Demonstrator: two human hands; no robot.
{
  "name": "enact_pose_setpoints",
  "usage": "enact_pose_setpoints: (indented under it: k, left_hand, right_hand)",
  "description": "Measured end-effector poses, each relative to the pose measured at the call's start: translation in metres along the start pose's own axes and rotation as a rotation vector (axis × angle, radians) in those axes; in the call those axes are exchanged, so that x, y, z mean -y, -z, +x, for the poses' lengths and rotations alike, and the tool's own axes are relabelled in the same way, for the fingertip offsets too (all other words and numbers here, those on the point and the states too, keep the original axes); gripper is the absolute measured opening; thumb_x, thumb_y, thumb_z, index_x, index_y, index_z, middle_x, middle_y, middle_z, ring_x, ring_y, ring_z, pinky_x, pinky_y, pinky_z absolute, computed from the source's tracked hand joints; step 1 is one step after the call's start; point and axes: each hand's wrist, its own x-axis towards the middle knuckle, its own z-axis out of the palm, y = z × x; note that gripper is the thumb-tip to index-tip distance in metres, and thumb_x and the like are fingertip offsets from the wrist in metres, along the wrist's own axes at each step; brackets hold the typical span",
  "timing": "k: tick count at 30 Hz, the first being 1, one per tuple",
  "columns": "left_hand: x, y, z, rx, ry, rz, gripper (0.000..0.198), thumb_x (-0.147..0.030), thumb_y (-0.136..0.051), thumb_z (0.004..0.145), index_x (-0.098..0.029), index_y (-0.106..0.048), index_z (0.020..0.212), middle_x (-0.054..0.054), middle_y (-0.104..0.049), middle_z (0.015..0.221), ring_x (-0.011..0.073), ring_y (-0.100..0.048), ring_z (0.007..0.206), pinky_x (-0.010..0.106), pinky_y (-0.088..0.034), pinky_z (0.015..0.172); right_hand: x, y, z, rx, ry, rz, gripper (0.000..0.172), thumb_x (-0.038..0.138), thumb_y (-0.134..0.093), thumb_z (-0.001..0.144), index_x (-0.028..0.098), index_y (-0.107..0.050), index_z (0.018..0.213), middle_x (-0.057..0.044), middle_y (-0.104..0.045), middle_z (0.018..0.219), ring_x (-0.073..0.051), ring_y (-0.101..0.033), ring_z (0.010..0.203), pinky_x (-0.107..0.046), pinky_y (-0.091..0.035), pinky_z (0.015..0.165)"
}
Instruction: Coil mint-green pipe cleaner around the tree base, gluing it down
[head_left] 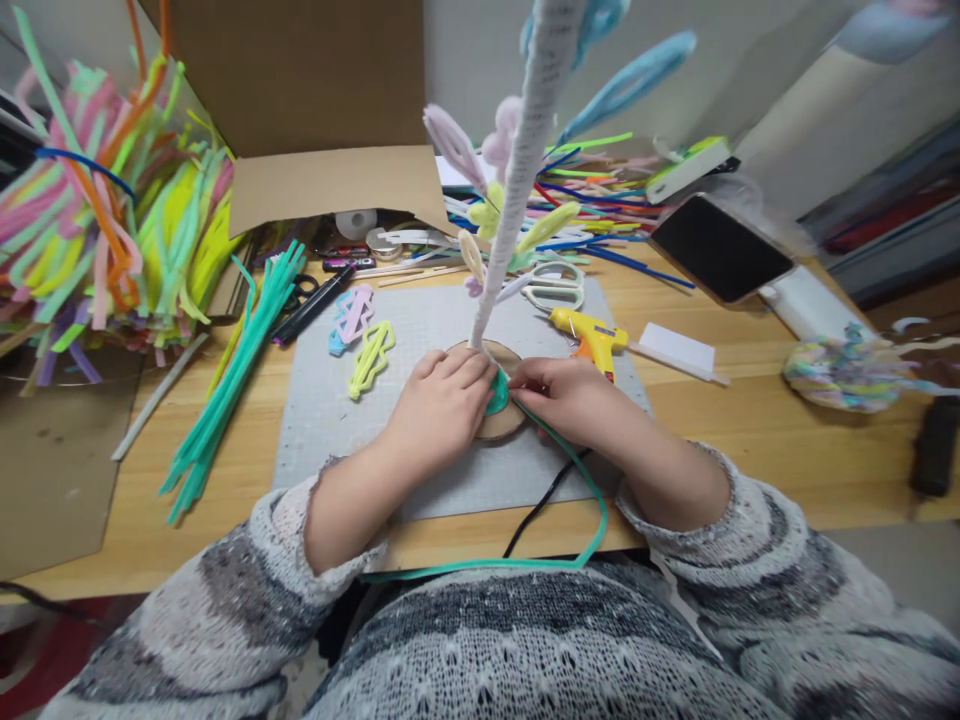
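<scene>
A round wooden base [501,424] lies on the grey cutting mat, with a tall white wrapped stem [517,170] standing on it. Pastel loops and flowers made of pipe cleaner stick out from the stem. On the base sits a flat green pipe cleaner coil [497,392]. My left hand [444,405] rests over its left side, fingers bent and pressed against it; the fingertips are partly hidden. At its right edge, my right hand [574,395] pinches the green pipe cleaner [592,485], whose free length loops down to my lap.
Right of the base lies a yellow glue gun [592,338], with scissors [555,287] behind it. Green pipe cleaners [232,385] and zigzag pieces [371,358] lie to the left. A phone [721,246] is at the back right. A big pipe cleaner bundle [105,210] stands far left.
</scene>
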Motion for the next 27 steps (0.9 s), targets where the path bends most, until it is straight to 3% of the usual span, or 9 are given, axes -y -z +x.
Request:
enact_pose_setpoints:
  k: [5, 10, 16, 21, 27]
  left_hand:
    - [0.007, 0.003, 0.0, 0.02, 0.142, -0.209, 0.036, -0.026, -0.036, 0.098, -0.018, -0.055, 0.129, 0.008, -0.062, 0.128, 0.023, -0.053, 0.119, 0.043, -0.031, 0.101]
    - [0.005, 0.005, 0.0, 0.073, 0.088, -0.163, 0.035, -0.031, -0.04, 0.098, -0.023, -0.058, 0.126, 0.007, -0.062, 0.126, 0.025, -0.05, 0.121, 0.047, -0.025, 0.103]
    - [-0.002, 0.003, -0.001, 0.03, 0.053, -0.027, 0.038, -0.033, -0.036, 0.099, -0.021, -0.058, 0.127, 0.009, -0.058, 0.133, 0.0269, -0.044, 0.128, 0.047, -0.024, 0.105]
    - [-0.003, 0.002, -0.001, 0.007, 0.028, -0.043, 0.036, -0.031, -0.036, 0.099, -0.018, -0.056, 0.127, 0.008, -0.061, 0.13, 0.0245, -0.048, 0.127, 0.044, -0.024, 0.105]
    - [-0.003, 0.008, -0.002, 0.026, 0.066, -0.114, 0.033, -0.021, -0.04, 0.096, -0.018, -0.053, 0.126, 0.008, -0.063, 0.127, 0.0219, -0.051, 0.124, 0.044, -0.024, 0.105]
  right_hand:
    - [0.0, 0.0, -0.001, -0.013, -0.022, 0.035, 0.01, 0.016, -0.058, 0.082, 0.019, -0.068, 0.08, 0.001, -0.066, 0.064, -0.011, -0.057, 0.052, -0.024, -0.043, 0.054]
    - [-0.001, -0.001, 0.0, -0.024, -0.023, 0.051, 0.012, 0.015, -0.058, 0.082, 0.02, -0.069, 0.081, 0.002, -0.067, 0.064, -0.011, -0.058, 0.053, -0.023, -0.042, 0.054]
    - [0.002, 0.005, -0.007, 0.035, 0.037, -0.056, 0.019, 0.016, -0.055, 0.085, 0.019, -0.072, 0.092, -0.003, -0.073, 0.075, -0.015, -0.063, 0.064, -0.026, -0.045, 0.061]
    - [0.003, 0.002, -0.021, 0.034, 0.079, -0.142, 0.022, 0.016, -0.053, 0.087, 0.02, -0.071, 0.1, -0.007, -0.075, 0.096, -0.02, -0.068, 0.083, -0.031, -0.049, 0.073]
    - [0.004, -0.007, -0.03, 0.008, 0.092, -0.145, 0.024, 0.016, -0.05, 0.089, 0.019, -0.07, 0.102, -0.009, -0.074, 0.1, -0.023, -0.069, 0.091, -0.035, -0.051, 0.082]
